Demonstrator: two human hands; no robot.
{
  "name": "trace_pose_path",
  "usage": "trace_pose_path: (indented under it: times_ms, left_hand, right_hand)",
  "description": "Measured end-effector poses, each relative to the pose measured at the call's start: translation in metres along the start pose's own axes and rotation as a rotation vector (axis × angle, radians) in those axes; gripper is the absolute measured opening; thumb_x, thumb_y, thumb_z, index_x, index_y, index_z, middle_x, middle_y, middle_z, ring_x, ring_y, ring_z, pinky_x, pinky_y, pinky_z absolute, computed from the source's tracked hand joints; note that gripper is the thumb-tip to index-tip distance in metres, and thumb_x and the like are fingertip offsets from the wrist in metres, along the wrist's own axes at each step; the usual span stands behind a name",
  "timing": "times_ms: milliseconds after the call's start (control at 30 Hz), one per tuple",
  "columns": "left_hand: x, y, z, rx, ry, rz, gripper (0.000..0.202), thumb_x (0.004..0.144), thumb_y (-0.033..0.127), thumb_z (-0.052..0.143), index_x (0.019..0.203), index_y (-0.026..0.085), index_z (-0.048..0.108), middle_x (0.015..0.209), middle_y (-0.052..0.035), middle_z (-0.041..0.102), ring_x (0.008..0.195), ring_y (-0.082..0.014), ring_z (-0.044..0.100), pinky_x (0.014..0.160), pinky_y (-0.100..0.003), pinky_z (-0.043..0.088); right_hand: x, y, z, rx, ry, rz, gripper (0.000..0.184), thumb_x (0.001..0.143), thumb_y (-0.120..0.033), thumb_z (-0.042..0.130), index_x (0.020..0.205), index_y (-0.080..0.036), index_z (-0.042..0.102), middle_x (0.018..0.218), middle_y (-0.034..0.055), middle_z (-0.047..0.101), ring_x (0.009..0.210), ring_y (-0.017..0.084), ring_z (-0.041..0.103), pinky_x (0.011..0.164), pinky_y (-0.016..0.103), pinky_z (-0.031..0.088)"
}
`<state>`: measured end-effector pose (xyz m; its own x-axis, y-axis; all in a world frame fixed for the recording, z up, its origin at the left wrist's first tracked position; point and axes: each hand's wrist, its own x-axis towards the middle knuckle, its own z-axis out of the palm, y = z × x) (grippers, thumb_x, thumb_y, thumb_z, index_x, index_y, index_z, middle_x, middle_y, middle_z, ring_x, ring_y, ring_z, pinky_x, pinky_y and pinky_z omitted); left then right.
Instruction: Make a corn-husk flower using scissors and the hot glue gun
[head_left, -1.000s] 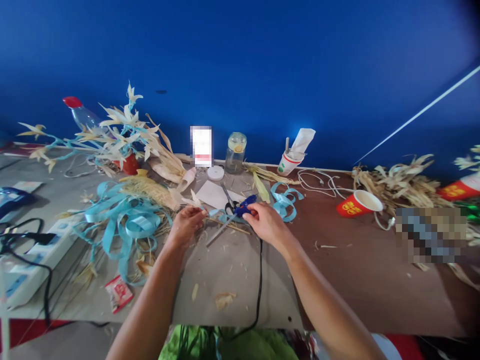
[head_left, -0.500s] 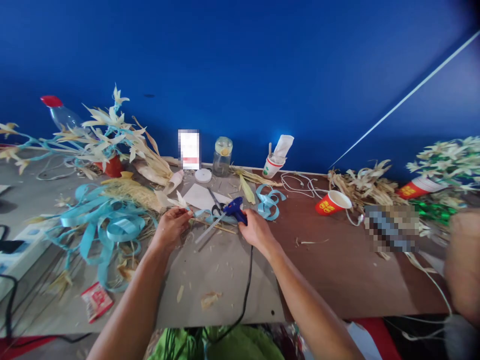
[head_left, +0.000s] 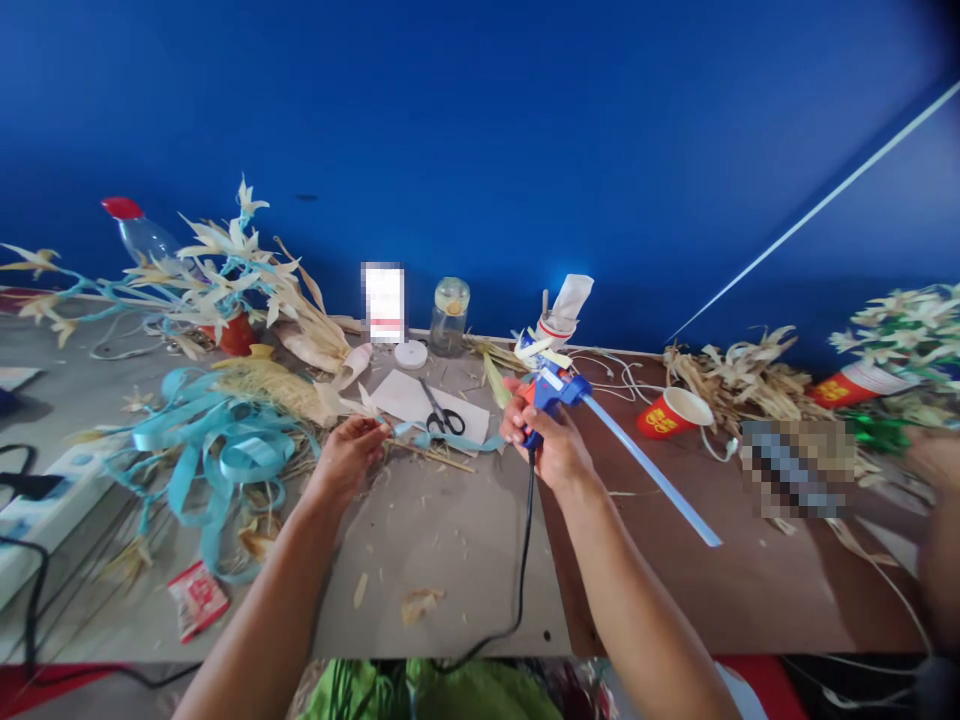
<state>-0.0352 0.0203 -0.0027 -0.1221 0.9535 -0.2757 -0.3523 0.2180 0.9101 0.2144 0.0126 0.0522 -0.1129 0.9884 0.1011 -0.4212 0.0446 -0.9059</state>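
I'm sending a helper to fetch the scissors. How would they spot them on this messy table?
Start at the glass jar by the blue wall. Just in front lies a white paper sheet, and the scissors rest on it: the only black-handled thing among husks and ribbon.

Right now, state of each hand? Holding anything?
Left hand: closed, pinching the end of a light blue ribbon on the table.
Right hand: closed around a blue glue gun, raised off the table.
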Motion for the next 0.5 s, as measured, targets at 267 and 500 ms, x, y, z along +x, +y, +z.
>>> trace_pose_path:
  times_ms: [267, 500]
  left_hand:
    - [-0.005, 0.003, 0.001, 0.132, 0.041, -0.006, 0.03, 0.05, 0.029, 0.076, 0.064, 0.013, 0.055, 0.056, 0.0037, 0.053, 0.044, -0.0042, 0.042, 0.042, -0.018, 0.029]
    - [-0.006, 0.004, -0.001, 0.163, 0.004, 0.027, 0.024, 0.056, 0.027, 0.072, 0.064, 0.013, 0.055, 0.052, 0.0043, 0.051, 0.042, -0.0041, 0.039, 0.043, -0.019, 0.026]
  right_hand:
    - [-0.022, 0.016, 0.016, -0.487, -0.146, 0.092, 0.041, 0.075, -0.045, 0.06, 0.105, -0.018, 0.056, 0.063, -0.003, 0.049, 0.048, 0.009, 0.043, 0.048, 0.024, 0.039]
    - [-0.035, 0.029, 0.021, -0.441, -0.331, 0.171, 0.03, 0.076, -0.044, 0.059, 0.091, -0.017, 0.058, 0.075, 0.0022, 0.057, 0.047, 0.007, 0.043, 0.043, 0.022, 0.04]
